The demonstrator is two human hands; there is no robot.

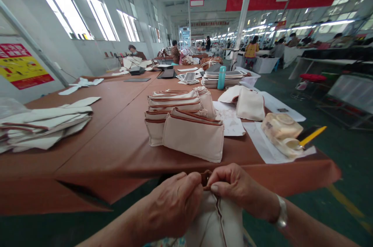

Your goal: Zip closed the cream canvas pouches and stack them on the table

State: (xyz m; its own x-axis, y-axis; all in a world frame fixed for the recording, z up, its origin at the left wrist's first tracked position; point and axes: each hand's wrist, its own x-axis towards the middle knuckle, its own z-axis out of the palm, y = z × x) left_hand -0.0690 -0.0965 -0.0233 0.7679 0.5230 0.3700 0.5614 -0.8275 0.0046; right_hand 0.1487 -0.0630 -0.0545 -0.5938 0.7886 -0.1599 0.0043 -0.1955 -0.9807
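Low in the view, a cream fabric pouch (210,220) with brown edging hangs in front of the table edge, between my hands. My left hand (177,202) is closed on its brown-trimmed top from the left. From the right, my right hand (237,188) pinches the same brown edge between thumb and fingers, and a bracelet circles that wrist. My fingers hide part of the trim. Just beyond, a row of similar cream pouches (192,134) with brown edges stands upright on the brown-covered table (113,134).
At left lies a stack of cream fabric pieces (49,122). To the right are a folded pouch (250,103), a cut plastic jug (281,128) and a yellow cutter (313,136). A turquoise bottle (222,78) stands behind. Other people work farther back.
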